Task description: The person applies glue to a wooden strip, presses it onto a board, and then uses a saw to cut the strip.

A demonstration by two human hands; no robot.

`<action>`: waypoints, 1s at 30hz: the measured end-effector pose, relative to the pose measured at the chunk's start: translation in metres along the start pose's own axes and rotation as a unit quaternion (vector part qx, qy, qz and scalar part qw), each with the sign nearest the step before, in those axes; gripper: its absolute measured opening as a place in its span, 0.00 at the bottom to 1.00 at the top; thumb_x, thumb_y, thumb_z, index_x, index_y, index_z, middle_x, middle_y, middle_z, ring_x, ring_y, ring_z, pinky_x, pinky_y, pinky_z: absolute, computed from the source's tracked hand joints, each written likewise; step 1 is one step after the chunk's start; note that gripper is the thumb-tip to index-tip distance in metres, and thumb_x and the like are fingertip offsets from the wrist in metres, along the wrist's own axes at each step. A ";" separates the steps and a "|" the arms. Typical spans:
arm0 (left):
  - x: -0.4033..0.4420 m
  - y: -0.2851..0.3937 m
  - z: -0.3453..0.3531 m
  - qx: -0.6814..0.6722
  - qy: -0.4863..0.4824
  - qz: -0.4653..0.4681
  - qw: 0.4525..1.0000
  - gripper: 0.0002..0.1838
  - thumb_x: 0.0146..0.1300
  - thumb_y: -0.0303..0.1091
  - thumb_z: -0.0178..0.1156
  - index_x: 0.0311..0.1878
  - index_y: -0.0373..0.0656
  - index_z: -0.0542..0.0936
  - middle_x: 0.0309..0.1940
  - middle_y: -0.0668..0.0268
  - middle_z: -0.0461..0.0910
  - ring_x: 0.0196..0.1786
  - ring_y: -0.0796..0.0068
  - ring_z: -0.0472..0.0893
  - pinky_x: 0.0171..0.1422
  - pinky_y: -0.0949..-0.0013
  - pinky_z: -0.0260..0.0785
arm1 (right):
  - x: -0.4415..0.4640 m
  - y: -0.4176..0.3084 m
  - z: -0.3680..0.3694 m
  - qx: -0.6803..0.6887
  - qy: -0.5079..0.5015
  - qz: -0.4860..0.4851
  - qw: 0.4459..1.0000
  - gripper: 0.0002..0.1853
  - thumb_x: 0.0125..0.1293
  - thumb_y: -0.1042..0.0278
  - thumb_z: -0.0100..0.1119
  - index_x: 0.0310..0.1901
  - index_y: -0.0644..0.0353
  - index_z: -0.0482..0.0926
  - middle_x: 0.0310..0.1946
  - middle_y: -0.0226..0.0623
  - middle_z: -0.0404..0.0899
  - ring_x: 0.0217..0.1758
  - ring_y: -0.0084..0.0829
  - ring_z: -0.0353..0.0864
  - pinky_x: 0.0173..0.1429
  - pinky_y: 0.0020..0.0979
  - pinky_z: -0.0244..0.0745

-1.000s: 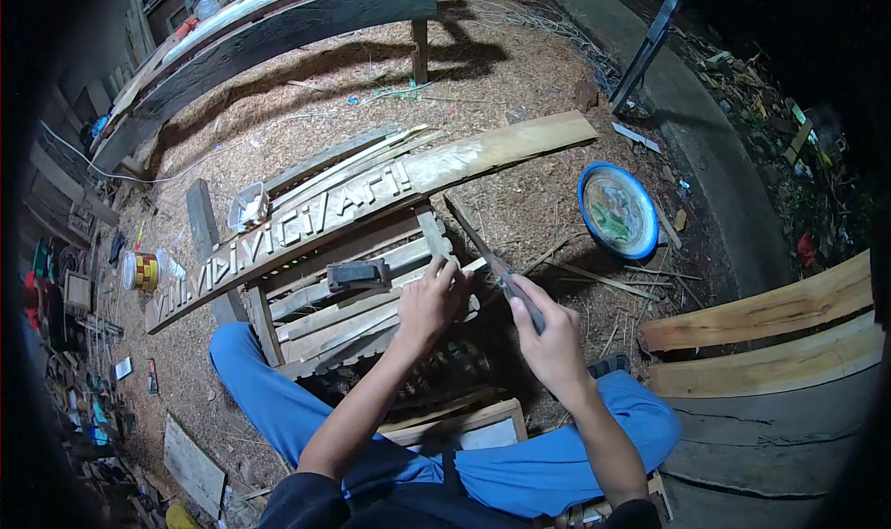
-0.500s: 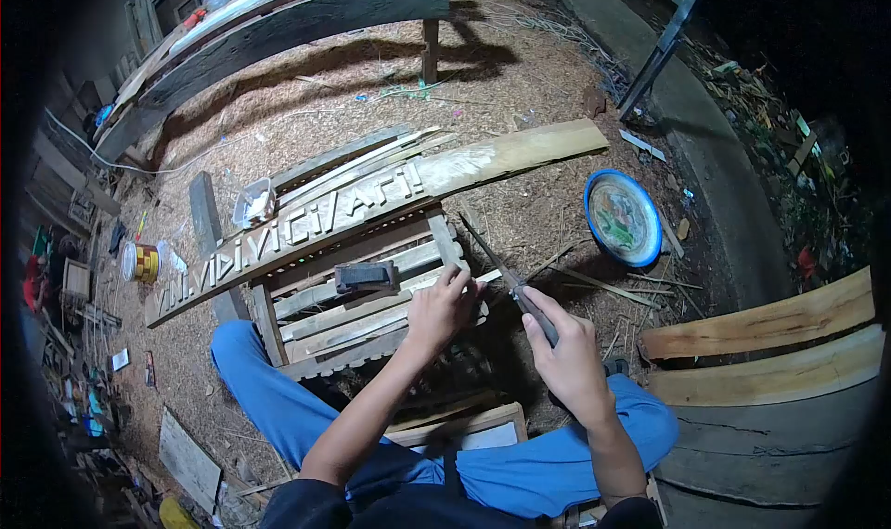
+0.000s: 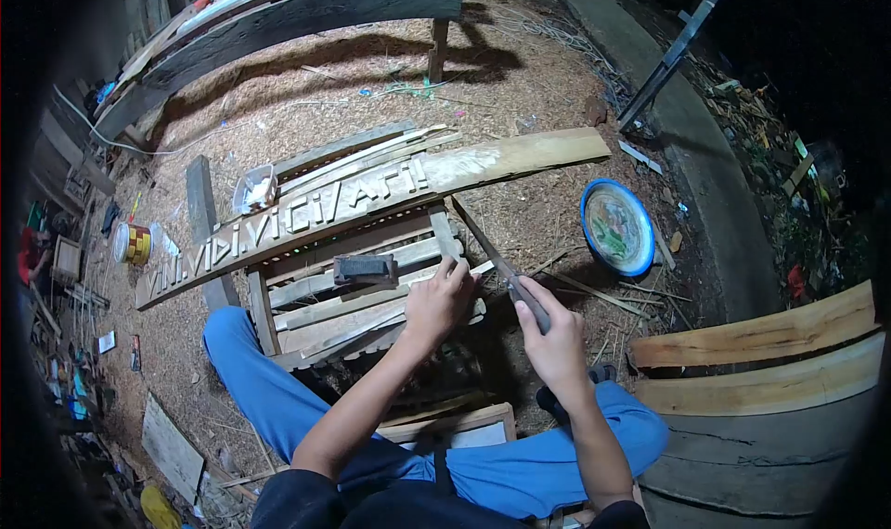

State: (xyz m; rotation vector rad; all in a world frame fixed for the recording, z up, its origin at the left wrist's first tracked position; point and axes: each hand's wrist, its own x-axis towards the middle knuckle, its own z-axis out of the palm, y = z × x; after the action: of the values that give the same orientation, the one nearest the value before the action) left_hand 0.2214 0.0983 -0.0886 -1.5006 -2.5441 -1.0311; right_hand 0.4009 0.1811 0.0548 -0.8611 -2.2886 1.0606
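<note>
My left hand (image 3: 439, 297) is closed over the right end of a slatted wooden crate (image 3: 264, 317), with the pale tip of a thin wooden strip (image 3: 483, 267) showing past its fingers. In my right hand (image 3: 554, 343) is the dark handle of a long, narrow-bladed knife (image 3: 484, 241). Its blade slants up and left, close to the crate's right corner. A dark rectangular block (image 3: 364, 270) lies on the slats. Across the crate's far side rests a long plank (image 3: 520, 155) bearing raised wooden letters.
A blue-rimmed basin (image 3: 587, 215) stands on the ground to the right. Left of the plank are a small tub (image 3: 255, 190) and a paint can (image 3: 133, 244). Large boards (image 3: 761, 380) lie at the lower right; a wooden bench (image 3: 297, 23) stands beyond.
The knife and my right hand have shifted slightly up and left, with the blade tip nearer the lettered plank. My left hand stays nearly in place. The view has tilted slightly.
</note>
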 end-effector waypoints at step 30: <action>0.002 0.010 -0.012 -0.019 0.019 -0.004 1.000 0.15 0.76 0.48 0.62 0.43 0.46 0.78 0.45 0.59 0.81 0.32 0.47 0.86 0.32 0.47 0.76 | -0.007 0.016 0.022 0.058 0.018 -0.016 0.998 0.20 0.75 0.70 0.63 0.65 0.65 0.81 0.54 0.58 0.87 0.59 0.52 0.88 0.61 0.43 0.83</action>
State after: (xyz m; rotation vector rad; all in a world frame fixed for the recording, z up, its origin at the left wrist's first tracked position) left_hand 0.2242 0.0968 -0.0729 -1.4655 -2.5214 -1.1057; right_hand 0.3972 0.1738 0.0282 -0.7876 -2.1809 1.1431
